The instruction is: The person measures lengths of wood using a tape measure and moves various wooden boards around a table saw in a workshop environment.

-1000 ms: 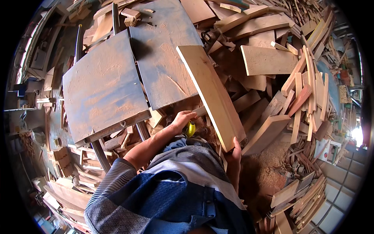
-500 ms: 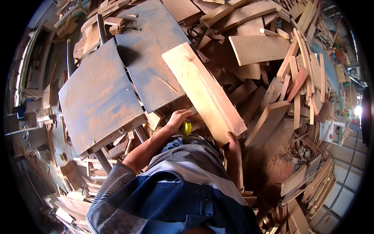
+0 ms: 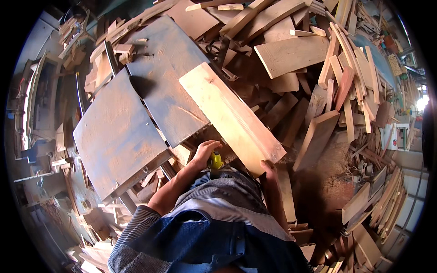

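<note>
A long pale wooden plank (image 3: 227,113) lies slantwise in front of me, its far end over a dusty metal machine table (image 3: 173,54). My right hand (image 3: 269,172) grips the plank's near right corner, thumb on top and the other fingers hidden from view. To the left of the plank's near end is my left hand (image 3: 207,152), palm down with its fingers curled. A yellow-green tape measure (image 3: 215,160) sits against its palm side, close to my waist. The fingertips' hold on it is partly hidden.
A second dusty table section (image 3: 120,136) stands at the left, with a dark gap (image 3: 152,116) between the two. A heap of offcuts and boards (image 3: 293,54) fills the far right. More strips (image 3: 378,209) lie at the lower right, beside reddish-brown sawdust (image 3: 334,182).
The view has shifted slightly, so the surroundings sit lower or to one side. Both hands, the plank and the tape measure keep nearly the same places relative to each other.
</note>
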Tool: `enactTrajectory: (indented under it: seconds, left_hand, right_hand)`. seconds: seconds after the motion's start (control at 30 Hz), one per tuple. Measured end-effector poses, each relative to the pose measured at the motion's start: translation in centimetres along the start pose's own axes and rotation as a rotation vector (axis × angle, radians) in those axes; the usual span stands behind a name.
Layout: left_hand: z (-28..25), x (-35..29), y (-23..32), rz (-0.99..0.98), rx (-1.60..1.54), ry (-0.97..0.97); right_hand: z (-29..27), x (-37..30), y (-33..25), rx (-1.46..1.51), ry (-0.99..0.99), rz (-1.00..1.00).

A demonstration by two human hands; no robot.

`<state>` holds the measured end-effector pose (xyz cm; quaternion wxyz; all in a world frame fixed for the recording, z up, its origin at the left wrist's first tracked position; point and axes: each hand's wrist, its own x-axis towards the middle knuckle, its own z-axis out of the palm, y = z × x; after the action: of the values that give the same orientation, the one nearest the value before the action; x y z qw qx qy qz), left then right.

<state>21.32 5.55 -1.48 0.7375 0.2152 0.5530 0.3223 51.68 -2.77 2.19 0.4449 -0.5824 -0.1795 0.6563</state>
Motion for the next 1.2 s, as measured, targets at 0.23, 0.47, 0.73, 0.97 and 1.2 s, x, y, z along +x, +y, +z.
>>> enactTrajectory:
  seconds: [0.23,0.47,0.73,0.97,1.2]
  left_hand:
    - [-0.4,0.1,-1.2,0.002,0.076,0.030]
    - [0.2,-0.8,-2.2,-0.122,0.092,0.081]
    - [2.1,-1.4,-3.0,-0.135,0.109,0.023]
    - [4.1,-1.9,-3.1,-0.144,0.141,0.067]
    - [4.8,-1.1,-3.8,-0.117,0.166,0.014]
  right_hand:
    - [-2.6,1.5,3.5,-0.577,-0.090,-0.669]
    - [-0.1,-0.8,0.5,-0.540,-0.071,-0.721]
    - [-6.6,-6.3,-1.4,0.281,0.044,-0.148]
    - [-14.0,-10.9,-2.4,0.291,0.301,-0.182]
    - [-16.7,-11.1,-0.6,0.056,0.629,-0.172]
